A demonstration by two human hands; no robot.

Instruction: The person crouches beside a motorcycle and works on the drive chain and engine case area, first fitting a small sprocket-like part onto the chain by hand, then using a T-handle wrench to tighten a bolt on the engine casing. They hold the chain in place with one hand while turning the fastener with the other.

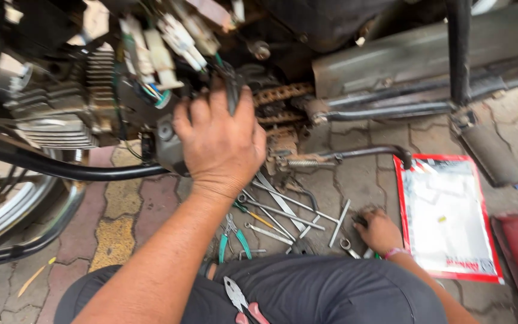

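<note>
Landmark: engine (61, 108), finned, grey, on a motorcycle parked over paving.
Left hand (220, 141): just right of the engine, palm pressed on a dark cover (166, 147) at the crankcase, fingers curled over its top edge; grip closed on the cover.
Cover: sits against the engine's right side, below the white connectors (163, 51). Judged rigid metal, fairly heavy, likely oily and slick; best taken by top edge and lower rim, clear of the wires.
Right hand (379, 231): well right of and below the engine, down on the paving among the tools; fingers curled on something small, what it is cannot be told, nor whether the grip is closed.
Chain (280, 96): rusty, right of the engine, just beyond the left hand's fingertips.
Spanners (286, 213): several, loose on the paving, below and right of the engine, between the two hands.
Green pliers (232, 237): beside the spanners, nearer the person.
Red pliers (241, 303): lying on the person's lap, far below the engine.
Packet (445, 219): red-edged, flat on the paving, far right of the engine.
Exhaust (25, 204): chrome, below the engine.
</note>
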